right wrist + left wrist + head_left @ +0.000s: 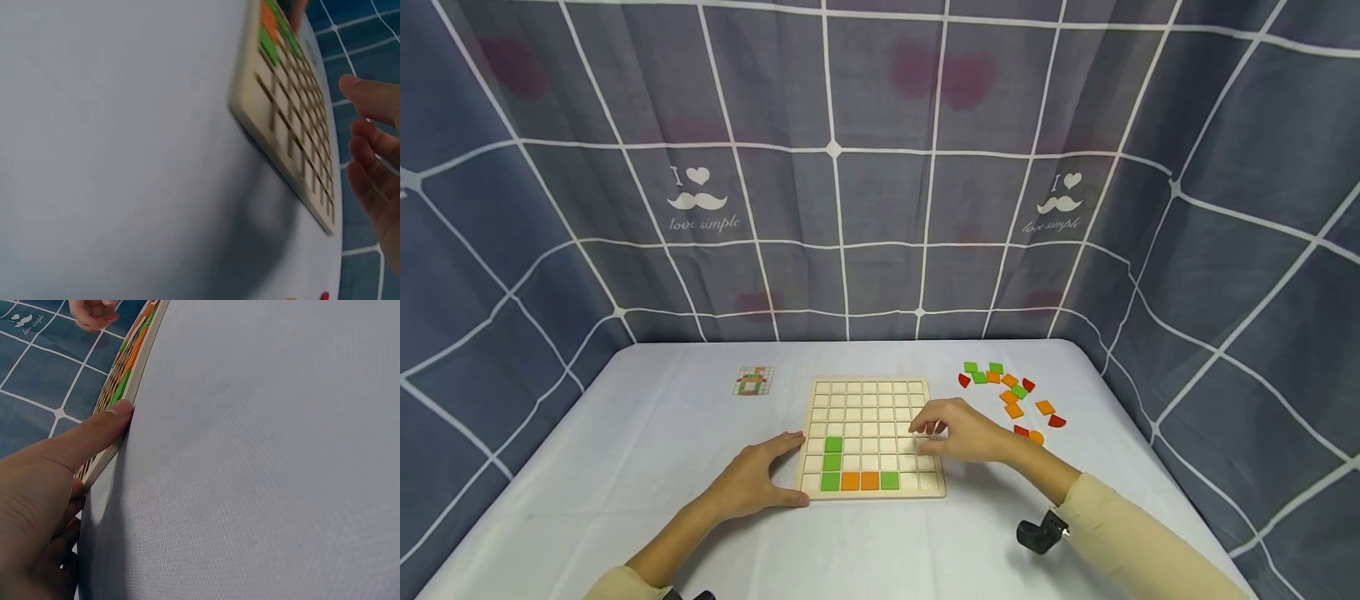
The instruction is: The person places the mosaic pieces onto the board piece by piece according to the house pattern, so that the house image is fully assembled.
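A wooden grid board (pixel 936 492) lies flat on the white table. Green square tiles (pixel 832 462) fill a short column at its lower left, and two orange tiles (pixel 860 481) and a green tile (pixel 889 481) continue along a low row. My left hand (pixel 748 482) rests against the board's left side, its fingers at the left edge and the thumb (pixel 112 425) on the near corner. Above the board's right part hovers my right hand (pixel 966 429), fingers loosely bent. In the right wrist view, the thumb and fingers (pixel 375 156) stand apart with nothing between them.
Beyond the board's left corner lies a small pattern card (pixel 753 381). Loose green, orange and red pieces (pixel 1011 397) are scattered to the right. A dark checked curtain (pixel 880 200) encloses the table at the back and sides.
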### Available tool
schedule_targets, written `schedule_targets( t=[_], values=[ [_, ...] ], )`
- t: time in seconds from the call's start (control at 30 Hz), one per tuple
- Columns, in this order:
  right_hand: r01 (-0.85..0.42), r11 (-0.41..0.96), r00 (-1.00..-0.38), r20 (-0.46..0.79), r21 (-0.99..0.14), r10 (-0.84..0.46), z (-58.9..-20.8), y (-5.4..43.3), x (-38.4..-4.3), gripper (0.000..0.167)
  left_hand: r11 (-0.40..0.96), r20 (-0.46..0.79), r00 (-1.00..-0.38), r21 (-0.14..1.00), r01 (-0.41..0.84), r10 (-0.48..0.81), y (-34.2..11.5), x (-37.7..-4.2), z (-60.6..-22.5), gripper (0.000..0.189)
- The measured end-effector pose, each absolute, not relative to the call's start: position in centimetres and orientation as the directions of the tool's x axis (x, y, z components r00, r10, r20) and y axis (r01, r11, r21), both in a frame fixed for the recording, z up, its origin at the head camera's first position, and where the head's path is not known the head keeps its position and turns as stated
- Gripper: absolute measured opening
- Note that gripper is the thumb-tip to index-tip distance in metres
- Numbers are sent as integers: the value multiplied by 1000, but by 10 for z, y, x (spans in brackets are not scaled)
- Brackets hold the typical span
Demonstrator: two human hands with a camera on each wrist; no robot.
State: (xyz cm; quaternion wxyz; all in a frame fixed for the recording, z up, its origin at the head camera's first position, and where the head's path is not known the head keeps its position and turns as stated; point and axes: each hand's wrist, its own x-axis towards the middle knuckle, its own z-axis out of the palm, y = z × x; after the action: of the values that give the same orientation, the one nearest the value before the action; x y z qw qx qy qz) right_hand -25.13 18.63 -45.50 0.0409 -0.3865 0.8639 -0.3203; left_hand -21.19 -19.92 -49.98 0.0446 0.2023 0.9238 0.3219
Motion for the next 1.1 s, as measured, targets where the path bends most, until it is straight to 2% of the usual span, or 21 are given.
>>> schedule_targets(
  t=[0.47, 0.7, 1.1],
  values=[
    [-540, 641, -835, 249, -546, -491, -426, 259, -282, 25, 706, 55, -909, 610, 359, 414, -198, -213, -499, 102],
    [-388, 713, -918, 179, -585, -352, -427, 287, -297, 30, 705, 56, -908, 612, 360, 415, -198, -211, -499, 101],
    [-233, 779, -972, 115, -581, -205, -440, 326, -310, 34, 700, 54, -906, 616, 361, 419, -199, -211, -498, 102]
  ],
)
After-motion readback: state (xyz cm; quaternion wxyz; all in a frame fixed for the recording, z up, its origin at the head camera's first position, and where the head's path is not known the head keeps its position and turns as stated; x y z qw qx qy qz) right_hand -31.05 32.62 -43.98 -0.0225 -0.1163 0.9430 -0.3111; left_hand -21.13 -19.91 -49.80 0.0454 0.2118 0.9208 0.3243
